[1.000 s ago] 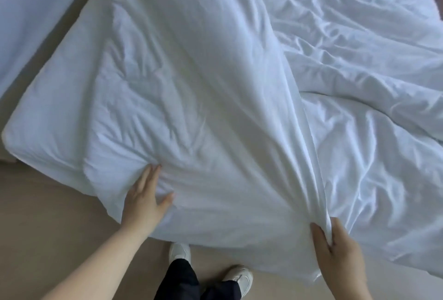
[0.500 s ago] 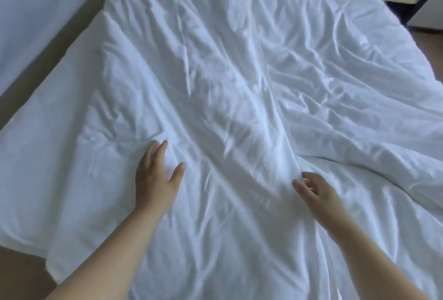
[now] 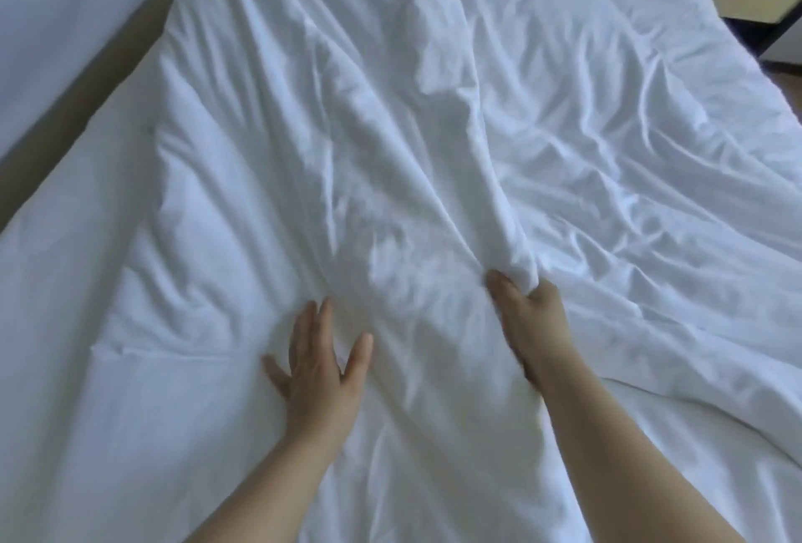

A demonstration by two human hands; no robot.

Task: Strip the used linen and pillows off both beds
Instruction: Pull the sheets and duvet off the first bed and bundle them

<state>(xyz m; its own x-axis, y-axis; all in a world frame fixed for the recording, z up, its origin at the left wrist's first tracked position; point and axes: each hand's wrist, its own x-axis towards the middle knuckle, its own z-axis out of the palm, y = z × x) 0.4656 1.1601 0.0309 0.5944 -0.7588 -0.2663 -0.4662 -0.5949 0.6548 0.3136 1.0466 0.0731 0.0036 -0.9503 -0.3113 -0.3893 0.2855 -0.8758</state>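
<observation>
The right hand [image 3: 531, 312] has its fingers curled tight round a bunched fold [image 3: 516, 256] of the white linen [image 3: 390, 130], pinching the cloth between thumb and fingers. Just left of that grip the left hand [image 3: 319, 362] lies flat on the same linen, fingers straight and spread, holding nothing. The linen spreads away from the grip on every side and covers the bed. A long ridge runs from the gripped fold toward the far end.

The likeliest fault is that the handful takes in only the top layer. A pull would then slide that one thickness off and leave whatever lies beneath on the mattress. The flat left hand is a second hazard: its weight pins the cloth right beside the grip, so hauling against it could drag the fold out of the fingers. Far from the grip, any edge tucked under the mattress is hidden and might hold fast. Well off to the left, past a strip of floor [image 3: 100, 65], lies the second bed [image 3: 52, 13]. No pillow shows anywhere.
</observation>
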